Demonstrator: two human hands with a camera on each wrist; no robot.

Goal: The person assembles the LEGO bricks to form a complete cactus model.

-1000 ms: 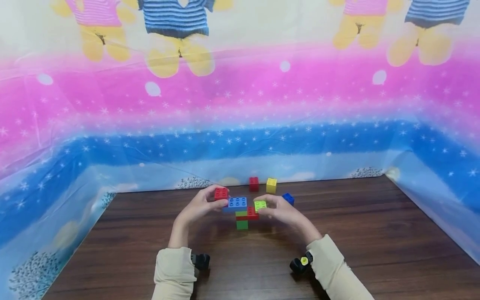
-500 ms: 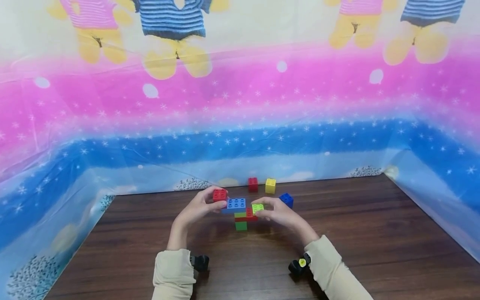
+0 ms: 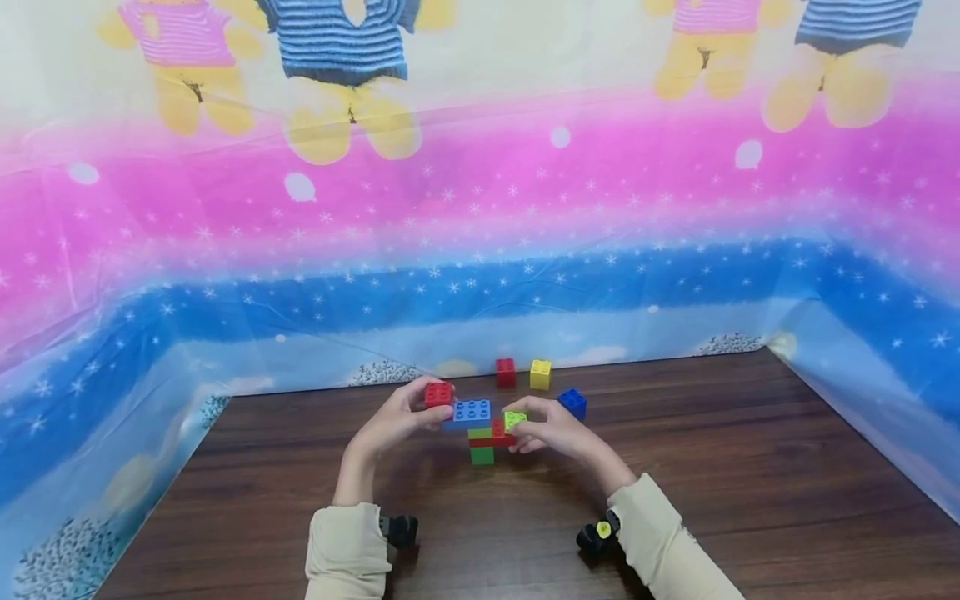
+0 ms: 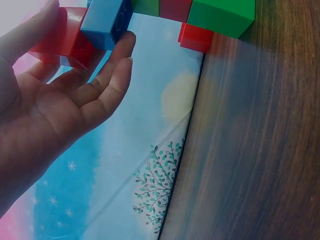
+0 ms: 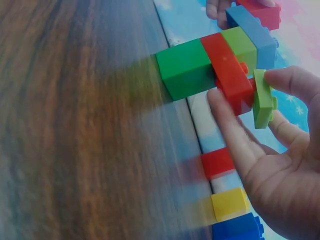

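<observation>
A small brick stack stands on the dark wooden table [image 3: 675, 500]: a green brick [image 3: 482, 455] at the bottom, a red brick [image 3: 497, 434] above it and a blue brick [image 3: 471, 412] on top. My left hand [image 3: 431, 408] grips a red brick [image 3: 438, 393] at the blue brick's left end, thumb on the red brick [image 4: 60, 37] and fingers under the blue brick [image 4: 105, 20]. My right hand [image 3: 517, 429] pinches a thin lime plate [image 3: 514, 419], tilted against the stack's red brick [image 5: 230, 72]. The lime plate [image 5: 262, 97] sits between thumb and fingers.
Three loose bricks lie behind the stack near the back wall: red [image 3: 506, 372], yellow [image 3: 540, 374] and blue [image 3: 572, 403]. A patterned plastic sheet [image 3: 480, 250] walls the table at the back and both sides. Bare wood lies in front of the hands.
The lime plate has gone from lying flat to tilted and slightly lower against the stack. My right hand's fingers have curled in closer. The left hand has hardly moved.
</observation>
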